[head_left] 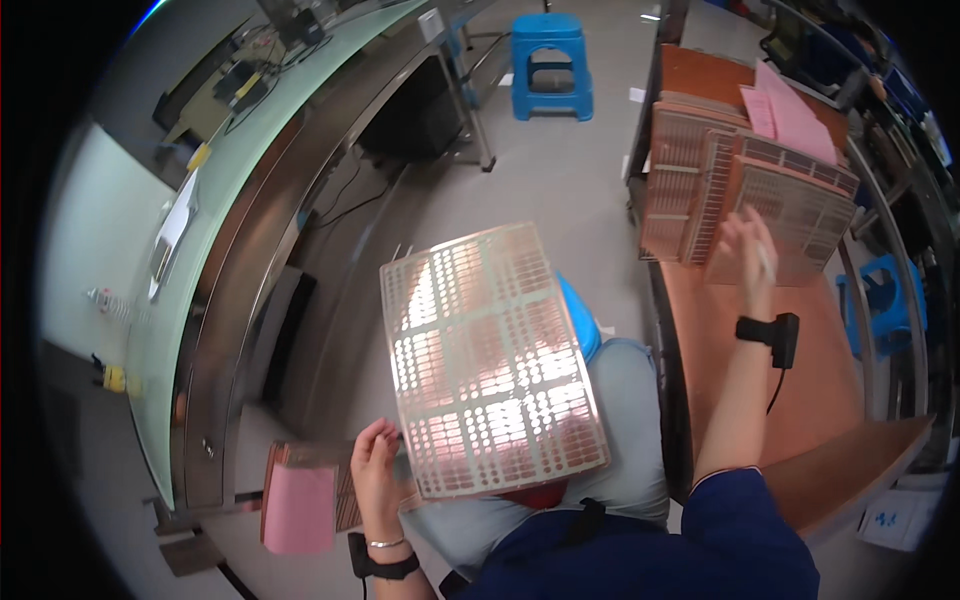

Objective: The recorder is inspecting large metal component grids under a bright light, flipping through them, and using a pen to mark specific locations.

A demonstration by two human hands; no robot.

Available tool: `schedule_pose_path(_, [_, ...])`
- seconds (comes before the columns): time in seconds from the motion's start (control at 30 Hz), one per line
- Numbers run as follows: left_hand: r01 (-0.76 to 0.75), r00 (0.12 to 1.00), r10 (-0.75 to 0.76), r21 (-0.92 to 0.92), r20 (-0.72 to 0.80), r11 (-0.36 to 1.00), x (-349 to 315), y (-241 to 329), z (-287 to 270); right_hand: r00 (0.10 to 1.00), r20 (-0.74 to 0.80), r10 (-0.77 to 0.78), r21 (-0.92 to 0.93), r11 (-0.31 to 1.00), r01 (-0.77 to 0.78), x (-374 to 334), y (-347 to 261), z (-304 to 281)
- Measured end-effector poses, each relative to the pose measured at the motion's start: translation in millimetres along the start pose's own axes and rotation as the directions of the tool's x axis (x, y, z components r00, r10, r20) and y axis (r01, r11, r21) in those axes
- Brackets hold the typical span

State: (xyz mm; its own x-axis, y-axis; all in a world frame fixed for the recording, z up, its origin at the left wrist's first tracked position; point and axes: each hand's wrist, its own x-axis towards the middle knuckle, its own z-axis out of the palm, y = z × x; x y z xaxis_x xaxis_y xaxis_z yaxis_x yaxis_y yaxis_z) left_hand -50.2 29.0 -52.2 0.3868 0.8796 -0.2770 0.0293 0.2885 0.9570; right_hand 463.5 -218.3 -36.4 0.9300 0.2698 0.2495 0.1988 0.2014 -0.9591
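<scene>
A copper-coloured circuit panel (pixel 485 360), patterned with rows of shiny pads, lies tilted over my lap. At its lower left edge is my left hand (pixel 374 475), fingers curled against the edge; the grip is partly hidden. Over on the right, my right hand (pixel 748 250) is slightly blurred, its fingers stretched toward a row of upright copper panels (pixel 795 205). Whether its fingertips touch them I cannot tell. A small whitish patch shows beside its fingers, too smeared to name. Both wrists wear black bands.
Pink sheets (pixel 790 115) stick up among the upright panels, which stand on a copper-coloured surface (pixel 775 350). Another pink sheet (pixel 300 510) lies low at left. A long glass-topped bench (pixel 225 220) runs along the left. A blue stool (pixel 552 65) stands ahead on the floor.
</scene>
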Motion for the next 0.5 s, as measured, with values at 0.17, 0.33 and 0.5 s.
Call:
schedule_pose_path(0.17, [-0.038, 0.992, 0.069, 0.267, -0.105, 0.963, 17, -25, -4, 0.938, 0.338, -0.079, -0.491, 0.836, 0.247, -110, 28, 120])
schedule_pose_path(0.33, [-0.008, 1.0, 0.017, 0.605, -0.009, 0.796, 29, -23, 1, 0.833, 0.551, -0.042, -0.617, 0.651, 0.441, -188, 32, 154])
schedule_pose_path(0.5, [0.03, 0.994, 0.051, 0.706, -0.093, 0.707, 20, -1, 19, 0.848, 0.527, -0.066, -0.641, 0.624, 0.447, -202, 34, 166])
